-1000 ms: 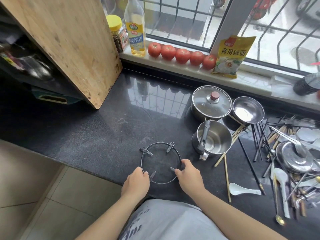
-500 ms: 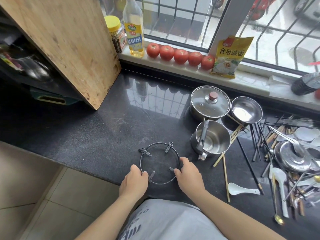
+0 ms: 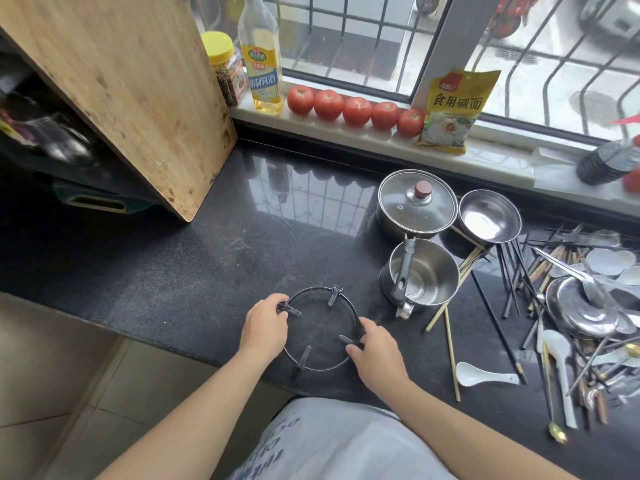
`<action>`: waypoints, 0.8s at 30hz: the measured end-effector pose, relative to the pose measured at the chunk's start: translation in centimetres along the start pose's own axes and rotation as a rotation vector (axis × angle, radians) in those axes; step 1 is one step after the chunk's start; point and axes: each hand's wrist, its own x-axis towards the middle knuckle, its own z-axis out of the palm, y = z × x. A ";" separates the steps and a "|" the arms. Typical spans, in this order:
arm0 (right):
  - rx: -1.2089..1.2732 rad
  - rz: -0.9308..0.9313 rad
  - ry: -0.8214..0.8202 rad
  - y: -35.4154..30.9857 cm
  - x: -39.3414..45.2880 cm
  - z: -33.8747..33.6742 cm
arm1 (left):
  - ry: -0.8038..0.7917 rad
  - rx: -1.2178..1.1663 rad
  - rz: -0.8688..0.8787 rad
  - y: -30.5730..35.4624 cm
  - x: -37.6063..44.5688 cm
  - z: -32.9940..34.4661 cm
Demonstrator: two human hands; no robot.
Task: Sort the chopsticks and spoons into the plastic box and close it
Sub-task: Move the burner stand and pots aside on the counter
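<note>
Head view: your hands grip a pan-support ring.
Left hand and right hand pinch its prongs; swinging it right could scatter the chopsticks and spoons.

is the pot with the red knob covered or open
Covered: the glass lid with the red knob sits flat on the pot.

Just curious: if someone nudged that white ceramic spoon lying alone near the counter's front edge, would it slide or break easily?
The white spoon looks glazed and lies on polished countertop, so it would probably slide readily. It seems rigid and likely chips if dropped. Its curved bowl may rock.
</note>
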 end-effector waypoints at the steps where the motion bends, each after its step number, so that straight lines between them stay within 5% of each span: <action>1: 0.003 0.002 0.001 0.0 0.0 0.0 | 0.009 -0.015 -0.003 -0.2 0.0 0.1; 24: 0.025 -0.033 0.015 -0.2 0.3 -0.6 | 0.001 -0.130 -0.053 -0.9 1.0 0.0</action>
